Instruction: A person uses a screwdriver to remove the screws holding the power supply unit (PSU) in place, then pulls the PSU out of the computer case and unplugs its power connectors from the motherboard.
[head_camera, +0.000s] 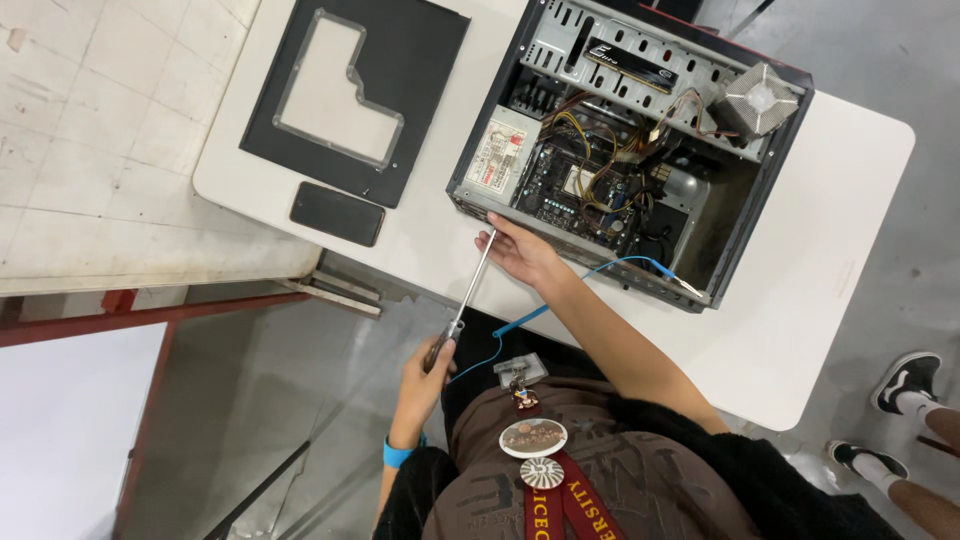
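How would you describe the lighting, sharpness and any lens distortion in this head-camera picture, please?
Head view: even, soft light; sharp on the open computer case and screwdriver; wide-angle bending curves the white table edges; mild glare on the grey floor; the left hand is slightly soft.

Looks like a computer repair or assembly workshop, maybe a training lab. Evidence: bare grey concrete floor (300, 400), plain white work table (820, 250) with an opened desktop PC case (630, 150) lying on its side at the table's near edge, motherboard and wiring exposed. Removed black side panel (355, 90) with a clear window lies at the left end. Blue anti-static wrist strap (398, 456) with a blue cord. Red steel frame (140, 320) to the left.
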